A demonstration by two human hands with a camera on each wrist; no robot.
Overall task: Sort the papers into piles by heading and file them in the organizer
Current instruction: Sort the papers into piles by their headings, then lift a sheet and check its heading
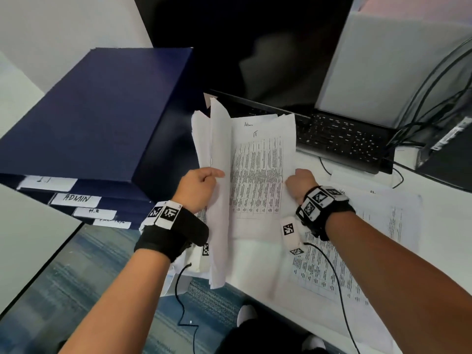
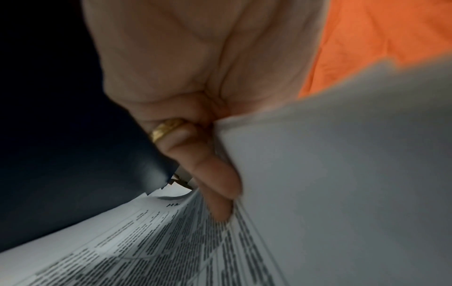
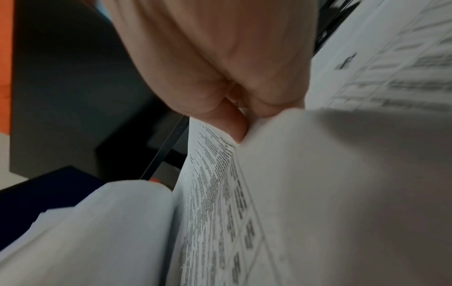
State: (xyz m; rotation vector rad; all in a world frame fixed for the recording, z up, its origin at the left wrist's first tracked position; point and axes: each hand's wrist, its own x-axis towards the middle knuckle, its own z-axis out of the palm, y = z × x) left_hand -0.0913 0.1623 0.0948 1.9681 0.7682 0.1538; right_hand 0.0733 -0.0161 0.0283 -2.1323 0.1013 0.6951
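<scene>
I hold a stack of printed papers [image 1: 258, 175] up in front of me, split open like a book. My left hand [image 1: 201, 186] grips the turned-back left part of the stack [image 2: 342, 174], fingers curled under the sheets. My right hand [image 1: 298, 181] pinches the right edge of the facing sheet [image 3: 342, 193], which carries a table and the handwritten headings "Admin" and "IT". The navy organizer [image 1: 102, 118] lies to the left, with tabs reading "ADMIN" [image 1: 76, 199] and "H.R" [image 1: 94, 212].
More printed sheets [image 1: 370, 251] lie on the white desk under my right forearm. A black keyboard [image 1: 339, 139] and a dark monitor [image 1: 255, 47] stand behind the stack. Cables [image 1: 434, 98] run at the far right. Carpet floor [image 1: 89, 277] shows below.
</scene>
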